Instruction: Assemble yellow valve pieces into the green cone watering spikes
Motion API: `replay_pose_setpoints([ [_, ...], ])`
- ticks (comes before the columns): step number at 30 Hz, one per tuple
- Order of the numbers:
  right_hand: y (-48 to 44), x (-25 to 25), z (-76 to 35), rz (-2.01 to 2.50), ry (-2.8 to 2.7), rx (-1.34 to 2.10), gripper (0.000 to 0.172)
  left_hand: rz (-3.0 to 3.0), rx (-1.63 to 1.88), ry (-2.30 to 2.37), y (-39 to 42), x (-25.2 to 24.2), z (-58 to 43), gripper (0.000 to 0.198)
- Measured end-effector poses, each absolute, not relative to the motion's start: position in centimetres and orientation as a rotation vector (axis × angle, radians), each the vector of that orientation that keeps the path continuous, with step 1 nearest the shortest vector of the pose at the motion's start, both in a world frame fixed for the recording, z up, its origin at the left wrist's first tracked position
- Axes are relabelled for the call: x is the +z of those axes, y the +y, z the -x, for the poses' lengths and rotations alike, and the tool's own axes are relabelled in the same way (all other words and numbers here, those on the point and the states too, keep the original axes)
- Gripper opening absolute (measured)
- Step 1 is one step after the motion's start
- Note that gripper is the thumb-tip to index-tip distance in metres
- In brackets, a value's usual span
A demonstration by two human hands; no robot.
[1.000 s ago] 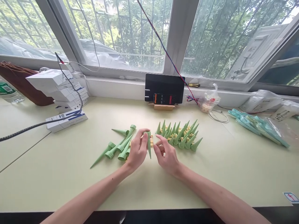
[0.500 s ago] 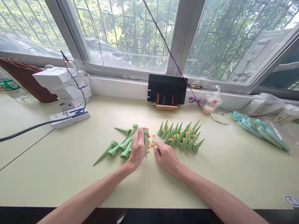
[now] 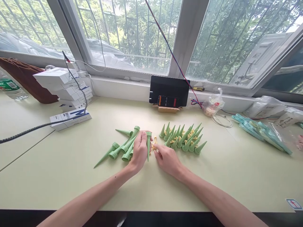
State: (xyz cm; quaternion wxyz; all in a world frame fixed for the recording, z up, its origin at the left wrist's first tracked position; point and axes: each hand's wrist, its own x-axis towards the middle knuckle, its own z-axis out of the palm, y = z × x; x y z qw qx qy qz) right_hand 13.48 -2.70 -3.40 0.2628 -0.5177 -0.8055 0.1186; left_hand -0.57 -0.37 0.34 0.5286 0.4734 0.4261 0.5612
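My left hand is closed around a green plastic watering spike, its ribbed cap up and its tip pointing down. Just to the right, my right hand rests low over the table, with index finger and thumb apart. Its index fingertip is at a few small yellow plastic pieces, partly hidden behind the hands. Several loose green spikes lie to the left of my left hand. Beyond my right hand, rows of green spikes stand points up, with more yellow pieces among them.
A phone showing a timer leans against a black tablet at the back. White boxes and a dark cable lie left. A knotted plastic bag and teal packages are on the right. Something pinkish is cut off at the right edge.
My right hand has shifted slightly left, its index fingertip closer to the yellow pieces. The spike in my left hand stays nearly in place.
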Motion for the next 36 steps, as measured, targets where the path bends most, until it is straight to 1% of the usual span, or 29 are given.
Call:
replay_pose_setpoints([
  [6, -2.71, -3.21, -13.69, 1.333, -2.121, 0.332, 0.020, -1.135, 1.338, 1.010, -0.43, 0.44, 0.36, 0.031],
  [13, -2.76, -3.31, -13.55, 1.325, -2.078, 0.333, 0.018, -1.125, 1.314, 1.000, -0.63, 0.43, 0.44, 0.034],
  [21, -2.75, -3.07, -12.91, 1.417, -2.236, 0.174, 0.014, -1.150, 1.305, 1.034, -0.53, 0.08, 0.39, 0.036],
  [32, -2.82, -3.40, -13.18, 1.425, -2.269, 0.122, 0.015, -1.133, 1.296, 1.020, -0.49, 0.05, 0.35, 0.035],
  [36, -2.68, -3.43, -13.29, 1.382, -2.311, 0.088, 0.019, -1.110, 1.286, 1.009, -0.54, 0.09, 0.26, 0.034],
])
